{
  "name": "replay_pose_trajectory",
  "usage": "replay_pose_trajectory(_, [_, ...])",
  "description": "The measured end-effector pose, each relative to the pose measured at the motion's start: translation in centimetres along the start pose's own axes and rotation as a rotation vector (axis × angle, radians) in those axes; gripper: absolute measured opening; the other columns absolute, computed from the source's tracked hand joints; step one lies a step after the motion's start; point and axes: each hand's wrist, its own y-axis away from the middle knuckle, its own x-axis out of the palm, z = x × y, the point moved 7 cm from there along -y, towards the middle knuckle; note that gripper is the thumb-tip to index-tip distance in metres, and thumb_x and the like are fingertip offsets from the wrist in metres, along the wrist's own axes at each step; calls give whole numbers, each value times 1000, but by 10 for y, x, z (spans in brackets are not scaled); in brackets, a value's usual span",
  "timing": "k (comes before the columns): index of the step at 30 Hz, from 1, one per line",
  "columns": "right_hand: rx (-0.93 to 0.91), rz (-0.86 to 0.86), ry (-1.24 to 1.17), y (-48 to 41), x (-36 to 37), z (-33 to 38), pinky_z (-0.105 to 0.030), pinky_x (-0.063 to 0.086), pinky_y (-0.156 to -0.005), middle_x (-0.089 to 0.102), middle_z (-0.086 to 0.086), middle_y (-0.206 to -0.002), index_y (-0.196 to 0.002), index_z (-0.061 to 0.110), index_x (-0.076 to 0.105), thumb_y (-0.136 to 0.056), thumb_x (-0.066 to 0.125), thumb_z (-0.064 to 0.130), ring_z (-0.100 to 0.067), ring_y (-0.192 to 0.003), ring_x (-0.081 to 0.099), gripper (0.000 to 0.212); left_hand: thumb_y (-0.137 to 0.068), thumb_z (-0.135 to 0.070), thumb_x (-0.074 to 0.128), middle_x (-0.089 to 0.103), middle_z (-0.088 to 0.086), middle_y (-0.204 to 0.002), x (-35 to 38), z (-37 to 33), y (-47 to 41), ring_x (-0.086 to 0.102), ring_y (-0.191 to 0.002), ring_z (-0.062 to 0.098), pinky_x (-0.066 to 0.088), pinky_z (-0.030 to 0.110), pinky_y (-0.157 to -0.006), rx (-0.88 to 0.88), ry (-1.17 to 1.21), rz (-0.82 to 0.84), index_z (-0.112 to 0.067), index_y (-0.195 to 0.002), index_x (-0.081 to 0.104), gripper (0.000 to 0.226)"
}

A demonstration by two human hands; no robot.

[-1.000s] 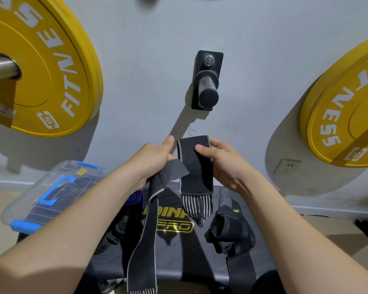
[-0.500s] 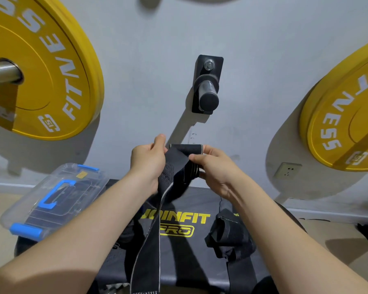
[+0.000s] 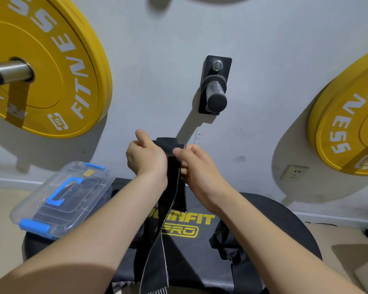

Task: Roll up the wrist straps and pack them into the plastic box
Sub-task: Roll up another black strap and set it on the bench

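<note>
Head view: strap [image 3: 171, 194], top end gripped by left hand [image 3: 147, 158] and right hand [image 3: 197, 166]; tail hangs. Best rolled tight, edges square.

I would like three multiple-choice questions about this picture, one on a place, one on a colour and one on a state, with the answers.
1. Where does the plastic box stand?
A) on the floor
B) on the left end of the bench
C) on a chair

2. What colour is the box's handle?
A) red
B) green
C) blue

3. How is the wrist strap in the hands?
A) fully rolled
B) rolled at the top, tail hanging
C) lying flat on the bench

Answers:
1 B: it sits on the black padding at the left.
2 C: the handle matches the blue latches.
3 B: the left hand and right hand grip a small roll while the long tail hangs down.
</note>
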Motion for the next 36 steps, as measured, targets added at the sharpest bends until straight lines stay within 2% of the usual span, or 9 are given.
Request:
replay_pose_trajectory(5, [-95, -155, -47, 0, -8, 8, -43, 48, -75, 65, -33, -91, -123, -6, 53, -110, 55, 6, -30, -83, 59, 18, -103, -66, 35, 71, 12, -113, 25, 7, 12, 67, -106, 33, 56, 48, -99, -36, -162, 316, -12, -108, 67, 63])
replay_pose_trajectory(9, [-124, -230, 75, -2, -18, 12, -49, 61, -84, 78, -23, -105, -119, 9, 62, -112, 51, 9, -26, -85, 72, 14, -95, -61, 58, 78, 17, -97, 31, 6, 16, 74, -94, 35, 60, 47, -88, -21, -170, 454, -9, -92, 76, 56])
replay_pose_trajectory(13, [-59, -233, 83, -2, -24, 7, -34, 61, -73, 82, -10, -94, -105, 14, 74, -104, 67, 27, -19, -80, 78, 15, -101, -34, 74, 79, 18, -83, 32, 3, 15, 72, -69, 24, 58, 31, -62, -52, -11, 557, 3, -95, 77, 38])
replay_pose_trajectory(17, [161, -108, 33, 0, -23, -6, -43, 62, -91, 82, -16, -105, -118, -4, 70, -100, 75, 34, -28, -97, 80, 42, -98, -29, 79, 80, 22, -90, 29, 10, 15, 74, -73, 29, 65, 43, -74, -150, 18, 546, 10, -103, 75, 40])
replay_pose_trajectory(22, [135, -87, 114, 5, -33, -6, -45, 63, -93, 83, -13, -102, -112, 4, 77, -104, 70, 24, -29, -96, 80, 22, -91, -17, 86, 79, 26, -98, 28, 19, 6, 80, -73, 32, 66, 41, -64, -245, -26, 606, 7, -110, 74, 32])
replay_pose_trajectory(25, [105, -141, 190, 4, -44, 0, -37, 61, -77, 83, -14, -97, -105, 5, 78, -104, 71, 28, -27, -86, 79, 24, -96, -14, 70, 70, 14, -104, 25, 5, 0, 74, -75, 28, 62, 37, -54, 26, -327, 615, -19, -125, 57, 32])
replay_pose_trajectory(29, [120, -160, 226, 6, -50, 4, -39, 51, -79, 77, -15, -97, -111, -2, 73, -104, 70, 33, -28, -86, 71, 37, -86, 7, 42, 42, -3, -113, 29, -14, 32, 54, -96, 14, 41, 15, -76, 607, -712, 873, -45, -118, 65, 66])
replay_pose_trajectory(31, [128, -152, 199, 8, -54, 6, -38, 49, -78, 77, -17, -94, -110, -2, 74, -104, 70, 34, -27, -82, 70, 37, -86, 11, 46, 37, -4, -131, 28, -19, 44, 48, -117, 16, 40, 23, -97, 764, -706, 949, -45, -131, 65, 75])
replay_pose_trajectory(36, [98, -89, -7, 15, -59, 16, -41, 57, -84, 79, -25, -110, -114, -4, 76, -104, 70, 35, -31, -90, 74, 41, -96, 6, 61, 70, -17, -137, 31, -27, 54, 63, -132, 3, 49, 37, -116, 746, -423, 1123, -31, -142, 67, 59])
